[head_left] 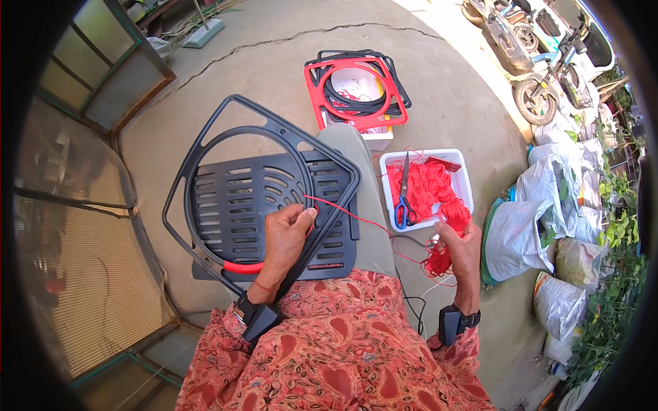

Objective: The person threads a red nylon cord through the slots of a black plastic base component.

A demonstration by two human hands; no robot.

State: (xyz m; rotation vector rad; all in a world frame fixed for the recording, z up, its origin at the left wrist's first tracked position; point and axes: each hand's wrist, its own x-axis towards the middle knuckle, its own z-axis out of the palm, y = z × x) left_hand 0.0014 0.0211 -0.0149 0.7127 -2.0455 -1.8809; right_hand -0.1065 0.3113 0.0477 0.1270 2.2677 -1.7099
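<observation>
A black frame point(282, 131), a ring set inside a squarish outline, rests tilted on a black slotted panel point(236, 168) over my lap. My left hand point(284, 236) is closed on the ring's near right side, thumb and forefinger pinched by a red cord. Red wrapping point(245, 267) covers a short stretch of the ring's lower edge. The thin red cord point(363, 218) runs slack from the ring to my right hand point(462, 253), which grips a hanging bundle of red cord point(437, 262). Beside that hand, scissors point(403, 198) with blue handles lie on red cord point(428, 185) in a white tray point(469, 181).
Beyond my knee, a red frame point(322, 103) and several black frames lie on a white container point(378, 140). Stuffed white sacks point(517, 236) line the right side. Parked scooters point(534, 96) stand at far right. A mesh-covered panel point(103, 281) is at left.
</observation>
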